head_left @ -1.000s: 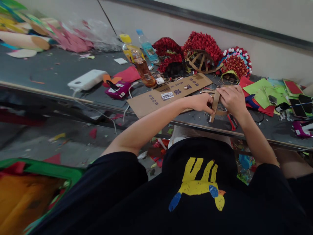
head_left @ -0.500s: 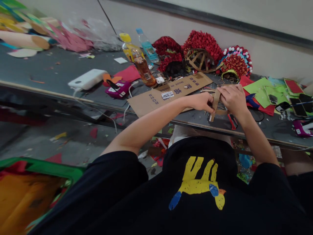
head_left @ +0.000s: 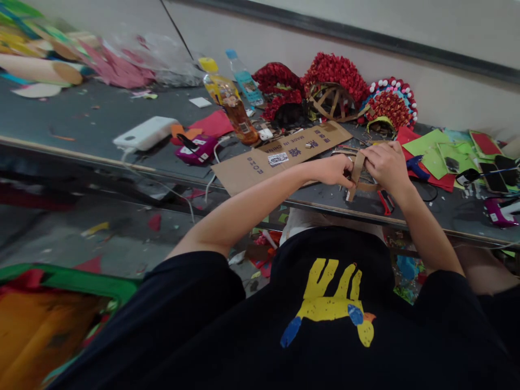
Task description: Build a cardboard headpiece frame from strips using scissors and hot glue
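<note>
A brown cardboard strip (head_left: pixel 357 172) stands between my hands, close to the table's front edge. My left hand (head_left: pixel 337 169) pinches its lower left side, with the fingertips partly hidden behind it. At its upper end my right hand (head_left: pixel 384 162) is closed, fingers bent over the top. Another cardboard strip (head_left: pixel 368 187) curves off to the right, under my right hand; whether the two are joined I cannot tell. Just left lies a flat printed cardboard sheet (head_left: pixel 264 169). A red cutter-like tool (head_left: pixel 385 202) rests below my right hand, and a blue glue gun (head_left: pixel 418 167) lies beyond it.
Red decorated headpieces (head_left: pixel 335 76) stand against the wall. Two bottles, one of brown drink (head_left: pixel 238 111), a white power bank (head_left: pixel 145 132) and a purple box (head_left: pixel 197 150) are to the left. Green paper (head_left: pixel 430 150) and phones lie right. A green-rimmed bin (head_left: pixel 81 279) stands on the floor.
Both hands keep their hold on the cardboard strip and have barely moved. The strip leans slightly more, and the curved piece beneath my right hand shows a little more.
</note>
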Demonstrator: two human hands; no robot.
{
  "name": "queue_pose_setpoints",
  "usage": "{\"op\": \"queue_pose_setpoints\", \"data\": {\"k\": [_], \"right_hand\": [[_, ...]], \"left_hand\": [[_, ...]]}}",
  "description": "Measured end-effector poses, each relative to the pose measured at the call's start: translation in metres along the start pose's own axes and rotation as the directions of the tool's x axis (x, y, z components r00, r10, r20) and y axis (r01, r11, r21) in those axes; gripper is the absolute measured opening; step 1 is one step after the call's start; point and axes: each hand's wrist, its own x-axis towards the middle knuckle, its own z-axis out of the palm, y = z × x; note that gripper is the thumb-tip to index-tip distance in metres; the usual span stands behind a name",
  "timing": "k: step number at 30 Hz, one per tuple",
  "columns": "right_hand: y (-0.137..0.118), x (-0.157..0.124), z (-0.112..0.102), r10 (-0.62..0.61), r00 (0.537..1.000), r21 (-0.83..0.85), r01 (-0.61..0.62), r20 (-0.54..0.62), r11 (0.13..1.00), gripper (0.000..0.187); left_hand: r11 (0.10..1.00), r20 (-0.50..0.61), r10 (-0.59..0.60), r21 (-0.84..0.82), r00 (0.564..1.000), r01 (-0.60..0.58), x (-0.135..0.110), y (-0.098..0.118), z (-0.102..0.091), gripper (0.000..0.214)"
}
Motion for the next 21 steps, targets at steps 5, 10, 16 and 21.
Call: {"op": "queue_pose_setpoints", "data": {"k": [5, 10, 16, 21], "right_hand": [[0.002, -0.001, -0.001, 0.002, 1.0, 0.1, -0.001, -0.016, 0.995, 0.031], [-0.002, -0.012, -0.019, 0.067, 0.996, 0.245, -0.049, -0.065, 0.968, 0.036], [-0.036, -0.054, -0.017, 0.543, 0.754, 0.668, -0.19, -0.369, 0.719, 0.025], [-0.079, -0.082, 0.015, 0.75, 0.647, 0.917, -0.203, -0.137, 0.342, 0.027]], "left_hand": [[1.0, 0.033, -0.017, -0.003, 0.999, 0.017, 0.0, -0.004, 0.004, 0.017], [0.993, -0.013, -0.01, -0.117, 1.0, 0.009, -0.002, -0.016, 0.008, 0.014], [0.94, -0.243, -0.087, -0.34, 0.966, -0.001, -0.005, -0.021, 0.016, 0.019], [0.764, -0.361, -0.211, -0.641, 0.908, -0.077, -0.008, -0.018, 0.032, 0.027]]}}
